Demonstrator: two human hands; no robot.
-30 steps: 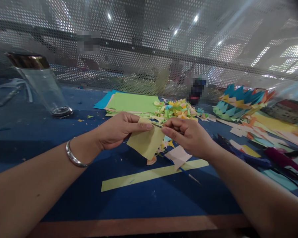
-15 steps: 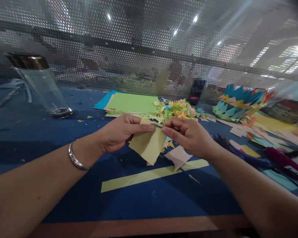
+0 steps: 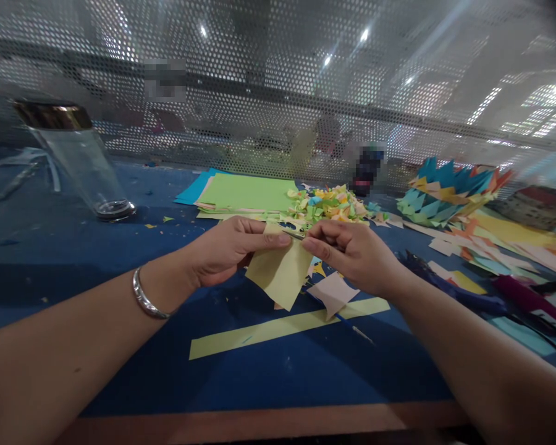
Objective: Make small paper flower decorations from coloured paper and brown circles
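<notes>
My left hand point(image 3: 229, 250), with a silver bangle on its wrist, pinches the upper edge of a pale yellow sheet of paper point(image 3: 278, 275) between thumb and fingers. The sheet hangs down, slightly bent. Close beside it, my right hand point(image 3: 345, 250) is closed around a thin pointed metal blade point(image 3: 293, 235). Its point lies at the paper's top edge, near my left thumb; the handle is hidden in my fingers. Below lie a long pale yellow paper strip point(image 3: 259, 332), a pinkish paper piece with curved edges point(image 3: 333, 293) and a blue pen point(image 3: 352, 324).
Behind my hands are a stack of coloured paper point(image 3: 254, 193) and a heap of small paper cuttings point(image 3: 331, 204). A glass bottle point(image 3: 81, 164) stands at left. Right are zigzag-edged paper pieces point(image 3: 445, 194), a dark blue tool point(image 3: 463, 293) and a magenta tool point(image 3: 532, 303). Perforated metal panel point(image 3: 269, 93) rises behind.
The yellow sheet has turned slightly, its lower left corner shifting right. My left hand and bangle have moved a little right and down. My right hand stays nearly still.
</notes>
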